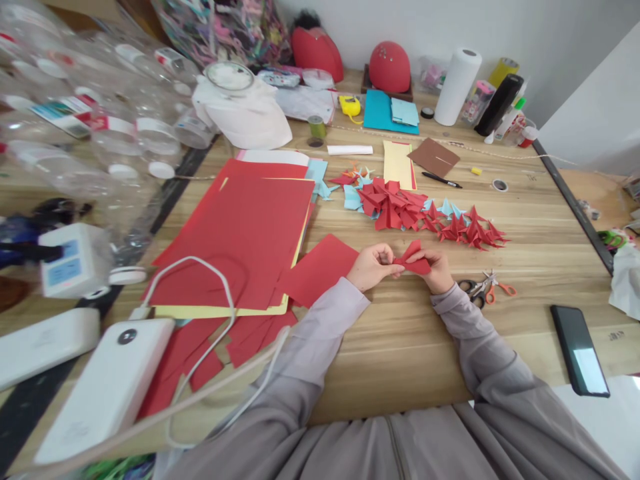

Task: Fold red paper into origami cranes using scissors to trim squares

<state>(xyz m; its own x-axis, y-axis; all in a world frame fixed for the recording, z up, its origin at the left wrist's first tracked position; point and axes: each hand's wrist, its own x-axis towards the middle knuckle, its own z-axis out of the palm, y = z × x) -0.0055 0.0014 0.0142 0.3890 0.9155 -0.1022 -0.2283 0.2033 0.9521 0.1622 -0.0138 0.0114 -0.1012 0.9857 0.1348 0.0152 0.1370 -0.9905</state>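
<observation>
Left edge: clear plastic bottles (115, 133) cut off by the frame; labels blurred. Lower left: white power bank (107, 387), print illegible. Left of centre: red paper stack (250, 233), lower sheets mostly covered. Square red sheet (323, 267) lies at its right, one corner by the left wrist.

Centre: left hand (375, 268) closed, thumb and fingers pinching the left tip of the folded red paper (414, 262); that tip is hidden by the fingertips. Long axis runs roughly left-right across the frame, narrow end left, wider end right, one flap pointing up and right. Right hand (436, 268) grips the wider end, covering part of it; inner folds unclear.

Right of centre: scissors (485, 290), overlapping, count uncertain.
</observation>
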